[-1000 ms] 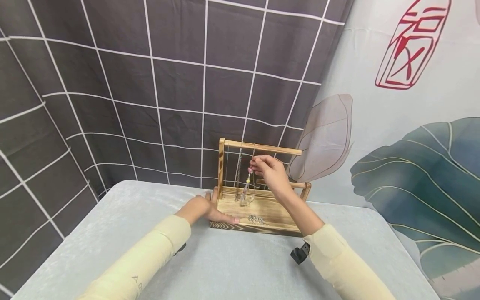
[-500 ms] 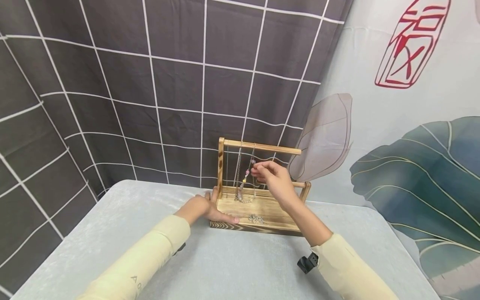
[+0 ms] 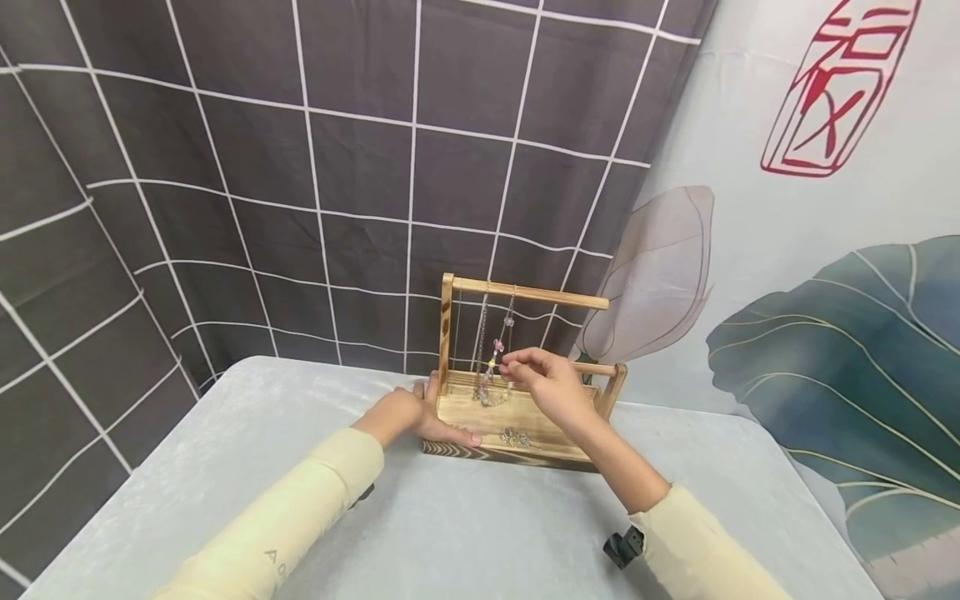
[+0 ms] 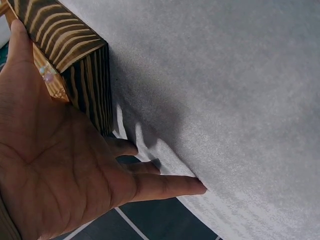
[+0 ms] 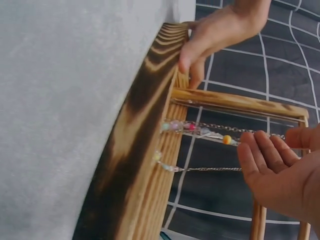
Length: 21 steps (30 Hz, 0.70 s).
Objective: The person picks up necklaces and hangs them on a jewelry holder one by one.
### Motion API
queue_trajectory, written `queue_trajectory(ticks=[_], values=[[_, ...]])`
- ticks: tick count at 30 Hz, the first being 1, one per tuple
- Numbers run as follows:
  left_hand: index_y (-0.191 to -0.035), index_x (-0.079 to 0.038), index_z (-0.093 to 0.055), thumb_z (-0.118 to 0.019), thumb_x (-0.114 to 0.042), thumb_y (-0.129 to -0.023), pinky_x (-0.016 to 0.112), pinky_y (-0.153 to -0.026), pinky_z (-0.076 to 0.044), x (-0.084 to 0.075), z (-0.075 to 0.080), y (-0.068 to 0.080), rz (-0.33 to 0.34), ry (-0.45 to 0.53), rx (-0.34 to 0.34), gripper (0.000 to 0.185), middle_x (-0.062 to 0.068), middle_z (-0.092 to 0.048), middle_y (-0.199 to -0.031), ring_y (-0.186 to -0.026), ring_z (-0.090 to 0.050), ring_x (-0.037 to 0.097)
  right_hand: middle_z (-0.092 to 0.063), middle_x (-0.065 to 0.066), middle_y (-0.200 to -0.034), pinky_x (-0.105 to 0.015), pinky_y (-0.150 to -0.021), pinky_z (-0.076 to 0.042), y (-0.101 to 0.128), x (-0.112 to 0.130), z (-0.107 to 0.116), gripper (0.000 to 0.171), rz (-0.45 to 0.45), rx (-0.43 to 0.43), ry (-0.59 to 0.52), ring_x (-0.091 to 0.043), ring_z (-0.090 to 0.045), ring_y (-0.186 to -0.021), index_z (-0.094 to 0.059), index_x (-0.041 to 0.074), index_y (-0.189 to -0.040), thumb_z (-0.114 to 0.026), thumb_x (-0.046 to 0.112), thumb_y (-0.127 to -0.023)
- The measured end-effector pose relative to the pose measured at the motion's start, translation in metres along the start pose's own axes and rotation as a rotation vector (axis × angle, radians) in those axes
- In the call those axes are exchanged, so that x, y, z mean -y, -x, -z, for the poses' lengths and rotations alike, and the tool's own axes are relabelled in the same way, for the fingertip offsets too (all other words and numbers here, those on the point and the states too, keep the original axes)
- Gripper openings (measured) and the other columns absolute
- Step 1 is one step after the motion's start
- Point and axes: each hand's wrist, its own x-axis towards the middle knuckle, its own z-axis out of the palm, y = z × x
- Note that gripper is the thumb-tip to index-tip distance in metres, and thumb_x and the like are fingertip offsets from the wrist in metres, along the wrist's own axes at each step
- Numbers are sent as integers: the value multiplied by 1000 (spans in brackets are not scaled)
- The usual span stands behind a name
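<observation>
Right now the person's right hand (image 3: 553,385) is hovering inside the small burnt-wood jewellery stand (image 3: 517,433), which is sitting on the grey cloth-covered bench (image 3: 465,533). Its fingers (image 3: 517,365) are coming together at the tips beside the beaded silver chain (image 3: 497,350); from the head view they seem to be pinching it, yet the right wrist view is showing the fingers (image 5: 265,160) loosely curled with the chain just in front of them, so I cannot tell whether they are gripping it. That chain is hanging from the upper wooden crossbar (image 3: 532,292), its long axis running straight down to the tray, and it is lying just to the left of the right fingertips, between them and the stand's left post. The right hand is plainly the nearer one. Meanwhile the left hand (image 3: 408,417) is resting against the stand's front left corner, fingers straight and spread, the thumb lying up the side. Lower down, a little heap of silver chain (image 3: 513,437) is lying on the tray floor.
</observation>
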Motion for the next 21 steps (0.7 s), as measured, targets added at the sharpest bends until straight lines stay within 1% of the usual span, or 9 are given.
queue_trajectory(ticks=[6,10,13,15,18,19,21], values=[[-180,-5,9,-65,-97,-85,65,-142,-26,1,0,-3,-6,-5,6,152,32,-5,-188,-174,-15,57,-79,-26,-135,-50,-112,-66,3,-11,-3,31,-34,56,69,-43,-77,-129,-73,-8,-135,-59,12,-116],[-180,-5,10,-67,-97,-83,65,-142,-28,1,-1,-3,-5,-38,11,155,32,-7,-188,-173,-18,56,-78,-25,-137,-54,-112,-65,6,-18,-3,32,-68,98,88,-43,-76,-130,-73,-9,-133,-59,14,-115],[-180,-5,10,-68,-98,-81,67,-142,-27,2,-1,-3,-12,-60,15,157,31,-5,-188,-173,-16,57,-77,-25,-138,-53,-110,-66,6,-24,-3,32,-96,117,96,-40,-77,-126,-73,-9,-131,-61,15,-115],[-180,-4,11,-68,-98,-82,68,-142,-25,3,-1,-4,-22,-60,20,157,31,-3,-188,-173,-14,58,-78,-25,-136,-52,-108,-67,6,-28,-3,32,-99,127,112,-38,-78,-122,-74,-9,-130,-63,16,-113],[-179,-4,13,-68,-97,-82,68,-142,-24,3,-1,-4,-20,-49,25,157,32,-2,-188,-173,-13,59,-80,-24,-131,-47,-103,-68,6,-36,-2,31,-98,137,155,-33,-80,-116,-76,-7,-128,-66,18,-112],[-179,-4,13,-68,-96,-83,68,-142,-24,3,-1,-4,-23,-48,26,156,32,-2,-188,-173,-13,58,-81,-22,-126,-43,-100,-69,6,-38,-2,31,-96,138,178,-31,-80,-112,-77,-6,-127,-66,18,-111],[-179,-3,12,-68,-96,-84,68,-143,-23,2,0,-3,-28,-50,28,155,31,0,-188,-174,-12,58,-81,-21,-122,-38,-88,-68,7,-42,-1,30,-102,149,197,-26,-78,-100,-77,-6,-126,-67,17,-110]])
